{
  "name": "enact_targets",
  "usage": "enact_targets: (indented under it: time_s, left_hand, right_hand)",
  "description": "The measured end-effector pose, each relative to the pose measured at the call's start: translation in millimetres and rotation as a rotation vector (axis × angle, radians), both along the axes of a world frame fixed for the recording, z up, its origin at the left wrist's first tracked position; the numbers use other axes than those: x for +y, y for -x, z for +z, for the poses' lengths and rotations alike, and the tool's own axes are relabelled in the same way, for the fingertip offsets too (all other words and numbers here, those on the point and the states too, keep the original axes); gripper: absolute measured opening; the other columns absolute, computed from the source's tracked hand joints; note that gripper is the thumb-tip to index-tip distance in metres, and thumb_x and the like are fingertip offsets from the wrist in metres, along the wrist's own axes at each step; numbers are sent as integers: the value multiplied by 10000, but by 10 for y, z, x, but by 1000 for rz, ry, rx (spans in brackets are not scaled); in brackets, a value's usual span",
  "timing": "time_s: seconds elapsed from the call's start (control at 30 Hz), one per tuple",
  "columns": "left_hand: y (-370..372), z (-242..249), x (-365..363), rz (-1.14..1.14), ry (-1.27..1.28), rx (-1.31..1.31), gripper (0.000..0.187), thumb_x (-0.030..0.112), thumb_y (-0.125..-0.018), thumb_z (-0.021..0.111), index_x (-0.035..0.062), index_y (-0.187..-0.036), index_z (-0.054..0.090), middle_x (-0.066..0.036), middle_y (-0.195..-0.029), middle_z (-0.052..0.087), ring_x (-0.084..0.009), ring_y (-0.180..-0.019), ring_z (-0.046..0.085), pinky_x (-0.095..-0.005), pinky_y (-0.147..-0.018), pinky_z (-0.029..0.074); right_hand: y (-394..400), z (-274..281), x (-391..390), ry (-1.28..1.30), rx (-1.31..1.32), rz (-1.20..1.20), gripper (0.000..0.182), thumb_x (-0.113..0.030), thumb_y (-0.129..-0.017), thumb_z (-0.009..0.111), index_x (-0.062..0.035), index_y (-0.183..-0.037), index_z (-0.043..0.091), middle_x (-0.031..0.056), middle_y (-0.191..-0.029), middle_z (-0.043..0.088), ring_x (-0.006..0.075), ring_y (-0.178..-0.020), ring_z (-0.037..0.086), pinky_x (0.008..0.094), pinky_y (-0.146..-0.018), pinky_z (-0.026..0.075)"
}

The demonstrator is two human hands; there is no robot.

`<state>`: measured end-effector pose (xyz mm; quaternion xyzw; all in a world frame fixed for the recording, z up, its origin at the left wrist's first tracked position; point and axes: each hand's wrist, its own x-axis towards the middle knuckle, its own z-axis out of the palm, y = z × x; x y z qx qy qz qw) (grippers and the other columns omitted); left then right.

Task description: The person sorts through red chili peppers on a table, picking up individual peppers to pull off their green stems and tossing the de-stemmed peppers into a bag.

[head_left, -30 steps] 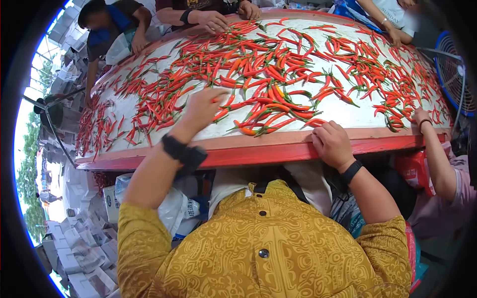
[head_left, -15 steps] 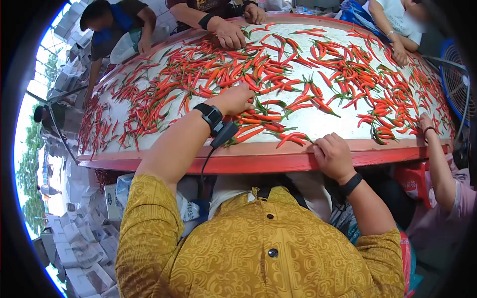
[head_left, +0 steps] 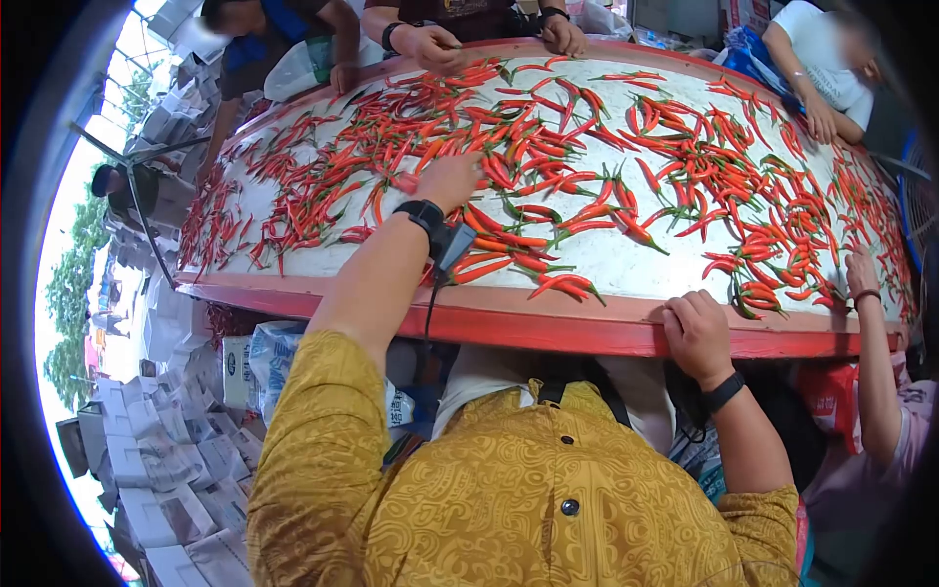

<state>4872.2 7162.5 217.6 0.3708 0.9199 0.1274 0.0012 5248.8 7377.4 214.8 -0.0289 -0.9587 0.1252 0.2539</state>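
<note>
Red chili peppers (head_left: 528, 235) with green stems lie scattered over a white tabletop (head_left: 626, 269). My left hand (head_left: 452, 182) is stretched over the middle of them, back of the hand up, wearing a black watch (head_left: 423, 212). Its fingertips are blurred and partly hidden among the peppers, so I cannot make out a pepper in its grasp. My right hand (head_left: 696, 331) rests on the table's near rim (head_left: 528, 328) with its fingers curled together. No pepper shows in it. Just left of it, a few peppers (head_left: 567, 285) lie near the rim.
Across the table, a person's hands (head_left: 435, 47) hover by the peppers. Other people stand at the far left and far right corners. At near right, another person's hand (head_left: 861, 272) touches peppers. White boxes (head_left: 147, 479) are stacked at left, and a blue fan (head_left: 917, 196) stands at right.
The view has shifted, so the scene sits further right. My right hand has left the pepper stem it was touching and slid right along the rim. My left hand has moved slightly farther across the peppers.
</note>
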Motion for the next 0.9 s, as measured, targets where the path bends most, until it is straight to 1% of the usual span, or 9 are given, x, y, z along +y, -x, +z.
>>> enact_targets:
  time_s: [0.13,0.23,0.3,0.4,0.43,0.53,0.63,0.8,0.9]
  left_hand:
    - [293,-108,-326,326,151,86,347,188,-870,422,55,-1153,572,-204,-1022,652,-376,-965,622,-475,-858,482]
    - [295,20,-435,369,156,134,321,234,-879,473,48,-1097,616,-191,-983,663,-358,-947,633,-441,-845,488]
    - [-55,258,-445,209,-248,-35,335,308,-861,565,49,-1055,653,-176,-944,673,-337,-930,640,-405,-815,492]
    - [-879,527,-390,-45,-13,-320,387,354,-805,656,88,-1086,659,-172,-978,670,-312,-912,645,-376,-810,494]
    - [-1116,431,-421,-172,-41,-297,371,333,-806,669,115,-1106,659,-137,-994,682,-233,-874,662,-344,-805,493]
    - [-1340,28,-540,-287,53,27,328,270,-842,618,110,-1127,643,-136,-1057,657,-321,-922,632,-385,-813,500]
    - [-941,-97,-557,80,-38,125,285,255,-879,556,99,-1100,645,-135,-1033,658,-324,-935,626,-416,-801,497]
    - [-937,132,-342,172,-308,250,265,210,-856,571,140,-1100,646,-155,-904,664,-343,-857,627,-442,-738,495]
    - [-1604,268,96,-119,-102,-145,264,216,-868,561,146,-1113,632,-157,-850,661,-346,-808,627,-436,-700,492]
  right_hand:
    - [-125,4,204,19,-6,-16,52,-94,-777,607,-50,-770,580,90,-708,531,281,-704,520,394,-644,427]
    - [-210,-11,319,29,-7,-9,55,-85,-773,613,-43,-776,578,97,-714,530,288,-709,517,399,-647,425]
    - [-264,-6,422,7,-7,-5,62,-80,-769,620,-37,-781,577,103,-720,528,293,-713,514,404,-649,424]
    - [-351,-20,571,6,-5,3,70,-85,-771,622,-33,-792,579,106,-726,527,297,-712,510,404,-649,423]
    - [-378,-20,618,10,-6,5,70,-85,-771,622,-33,-792,579,106,-726,527,297,-712,510,404,-649,423]
    - [-472,-4,749,-15,-18,1,74,-88,-773,622,-32,-799,579,105,-726,524,298,-716,512,402,-652,426]
    - [-574,18,869,-16,-10,0,72,-87,-778,617,-31,-801,578,106,-727,522,299,-722,517,401,-657,430]
    - [-748,6,1126,-8,-6,10,65,-81,-789,604,-25,-817,585,108,-742,536,302,-731,525,403,-664,434]
    - [-836,28,1247,18,19,20,63,-80,-797,598,-24,-824,588,108,-752,545,304,-733,529,406,-661,437]
